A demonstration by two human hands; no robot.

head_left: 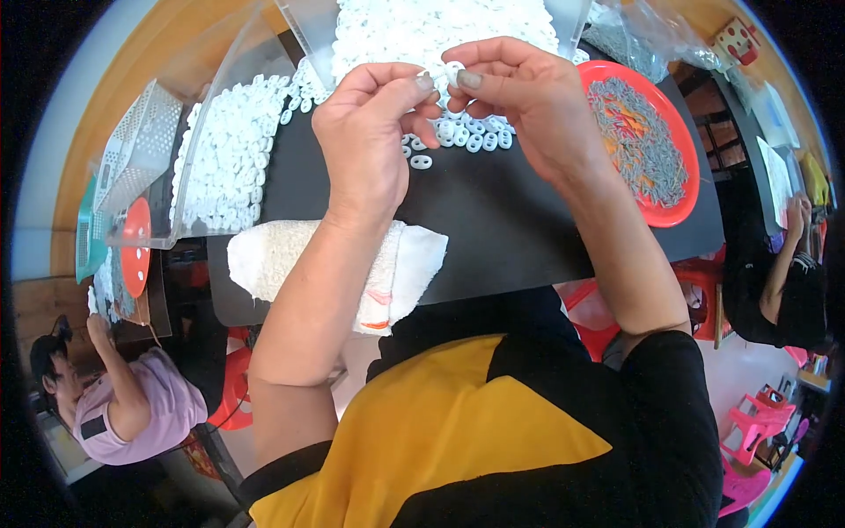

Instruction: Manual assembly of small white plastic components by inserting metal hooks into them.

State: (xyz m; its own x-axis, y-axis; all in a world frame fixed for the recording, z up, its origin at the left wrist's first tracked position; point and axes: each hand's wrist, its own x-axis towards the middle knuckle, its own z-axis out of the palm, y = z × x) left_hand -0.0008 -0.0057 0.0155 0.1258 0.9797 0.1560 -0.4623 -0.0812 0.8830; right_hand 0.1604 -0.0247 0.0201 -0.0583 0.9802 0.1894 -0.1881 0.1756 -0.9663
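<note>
Above the dark table, my two hands meet with fingertips close together. My right hand [537, 97] is closed in a pinch on a small white two-holed plastic piece [454, 70]. The fingers of my left hand [365, 119] are pinched beside it; what lies between them is mostly hidden. Loose white two-holed pieces [475, 141] lie on the table just below my fingertips. Behind my hands, a clear bin is heaped with the same white pieces [387, 31]. A folded cream towel [273, 251] lies under my left forearm.
At right, a red round tray [691, 172] holds many small grey parts. A clear bin [167, 238] of white pieces stands at left, by a white perforated basket [136, 145]. One person [145, 405] works at far left, another [779, 282] at far right.
</note>
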